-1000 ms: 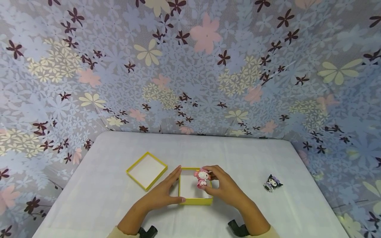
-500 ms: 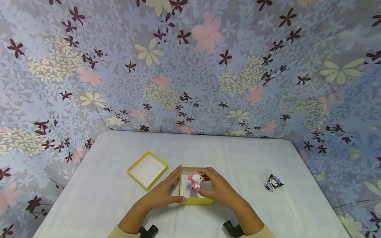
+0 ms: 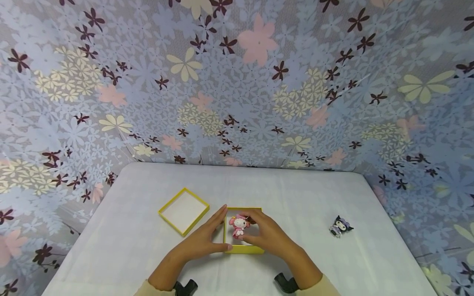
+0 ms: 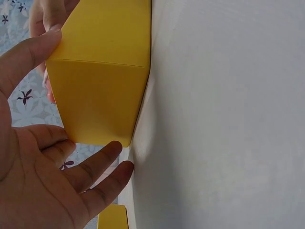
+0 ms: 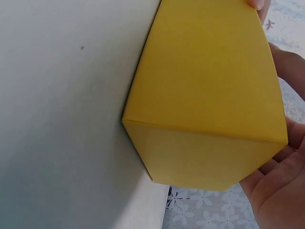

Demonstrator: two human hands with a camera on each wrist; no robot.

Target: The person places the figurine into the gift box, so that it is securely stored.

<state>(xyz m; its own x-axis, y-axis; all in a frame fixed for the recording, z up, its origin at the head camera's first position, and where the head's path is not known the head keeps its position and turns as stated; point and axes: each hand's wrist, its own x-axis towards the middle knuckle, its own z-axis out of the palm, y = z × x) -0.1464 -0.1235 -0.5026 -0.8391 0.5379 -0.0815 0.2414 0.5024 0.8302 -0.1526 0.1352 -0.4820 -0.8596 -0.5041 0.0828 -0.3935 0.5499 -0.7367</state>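
Note:
A yellow open box with a white inside stands on the table in front of me. My left hand spans its left side, thumb at the near corner and fingers at the far corner; the left wrist view shows the thumb and fingers at the edges of the yellow wall. With my right hand I pinch a small pink-and-white bunny-hooded figurine between thumb and fingers, over the box opening. The right wrist view shows mostly the yellow box wall, which hides the figurine.
A shallow yellow-rimmed lid lies turned at an angle, left of the box. Off to the right lies a black-and-white figurine. White cloth covers the table, and a floral fabric backdrop rises behind it.
My right hand has carried the pink figurine leftward, from the box's right side to over its middle. The left hand has kept its place on the box.

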